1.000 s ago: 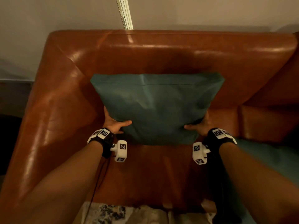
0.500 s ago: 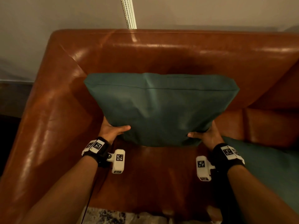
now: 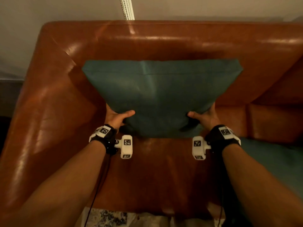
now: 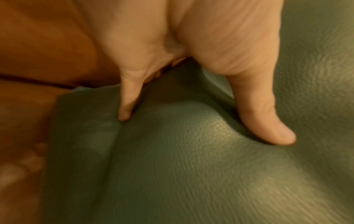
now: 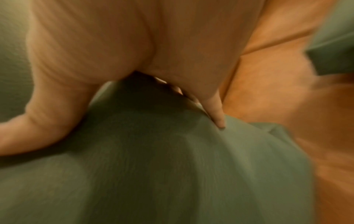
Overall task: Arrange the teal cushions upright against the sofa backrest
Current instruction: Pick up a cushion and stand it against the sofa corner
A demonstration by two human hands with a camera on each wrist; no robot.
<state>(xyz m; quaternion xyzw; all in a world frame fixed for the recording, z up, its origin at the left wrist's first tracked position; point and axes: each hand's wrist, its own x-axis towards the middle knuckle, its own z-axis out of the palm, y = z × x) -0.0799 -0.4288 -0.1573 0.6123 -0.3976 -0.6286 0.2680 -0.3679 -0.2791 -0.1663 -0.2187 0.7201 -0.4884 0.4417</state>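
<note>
A teal cushion point(image 3: 160, 95) stands on edge in the left corner of the brown leather sofa point(image 3: 147, 43), its top edge by the backrest. My left hand point(image 3: 117, 117) grips its lower left side, thumb on the front face. My right hand point(image 3: 205, 116) grips the lower right side the same way. The left wrist view shows the thumb and a finger dug into the teal cushion point(image 4: 191, 151). In the blurred right wrist view the hand pinches the same cushion point(image 5: 153, 159). A second teal cushion point(image 3: 272, 164) lies flat on the seat to the right.
The sofa's left armrest point(image 3: 41, 120) rises close beside the held cushion. A pale wall with a vertical cord point(image 3: 127, 7) is behind the backrest. A patterned rug point(image 3: 111, 218) shows below the seat's front edge.
Both hands have drawn closer together along the cushion's lower part. The cushion has stayed upright in the corner, and the view has shifted a little left.
</note>
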